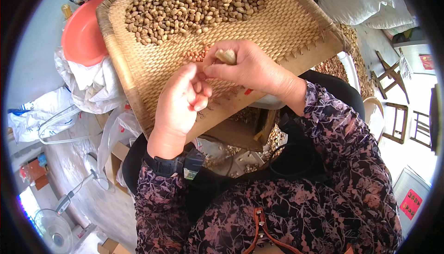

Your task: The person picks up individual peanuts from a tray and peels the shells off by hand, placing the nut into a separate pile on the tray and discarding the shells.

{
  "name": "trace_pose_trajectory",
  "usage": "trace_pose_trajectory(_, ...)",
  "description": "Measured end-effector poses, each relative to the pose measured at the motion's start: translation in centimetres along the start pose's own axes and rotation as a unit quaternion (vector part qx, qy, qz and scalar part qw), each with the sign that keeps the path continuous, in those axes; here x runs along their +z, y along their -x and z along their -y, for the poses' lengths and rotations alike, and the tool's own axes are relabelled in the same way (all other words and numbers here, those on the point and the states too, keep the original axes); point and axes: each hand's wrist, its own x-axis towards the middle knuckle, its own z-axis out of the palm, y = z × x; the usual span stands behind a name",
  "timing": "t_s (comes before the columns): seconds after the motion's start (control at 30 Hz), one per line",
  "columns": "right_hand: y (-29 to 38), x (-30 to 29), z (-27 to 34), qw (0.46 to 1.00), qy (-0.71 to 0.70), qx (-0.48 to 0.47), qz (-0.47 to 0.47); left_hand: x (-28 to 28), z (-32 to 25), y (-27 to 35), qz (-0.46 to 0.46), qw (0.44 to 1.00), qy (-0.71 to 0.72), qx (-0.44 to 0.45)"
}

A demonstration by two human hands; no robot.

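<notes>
Both hands meet over the near part of a woven tray (281,21) with a thick bound rim. My right hand (251,66) grips a pale peanut shell (227,56) between thumb and fingers. Palm turned up, my left hand (177,98) has its fingers curled and its thumb tip against the right fingertips; whether something lies inside its fingers is hidden. Just beyond the hands, a small cluster of reddish shelled peanut kernels (196,54) rests on the weave. A broad heap of unshelled peanuts (190,6) covers the far part of the tray.
A red plastic basin (85,33) and white sacks (86,80) stand left of the tray. Below its near edge are a wooden frame (236,134) and scattered shells. Full white sacks (353,0) are at the upper right, a standing fan (53,231) at the lower left.
</notes>
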Motion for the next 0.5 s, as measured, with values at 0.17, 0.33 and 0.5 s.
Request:
trace_pose_trajectory(0.17,0.23,-0.08,0.32,0.999,-0.036,-0.019,-0.026,-0.32,0.17,-0.09,0.054,0.998,-0.001,0.02)
trace_pose_trajectory(0.33,-0.17,-0.09,-0.48,0.997,-0.026,-0.071,-0.014,0.36,-0.39,0.57,0.029,0.999,-0.002,0.035)
trace_pose_trajectory(0.5,0.01,-0.43,0.11,0.999,0.011,-0.037,0.003,0.41,-0.59,0.69,0.01,0.999,0.039,0.029)
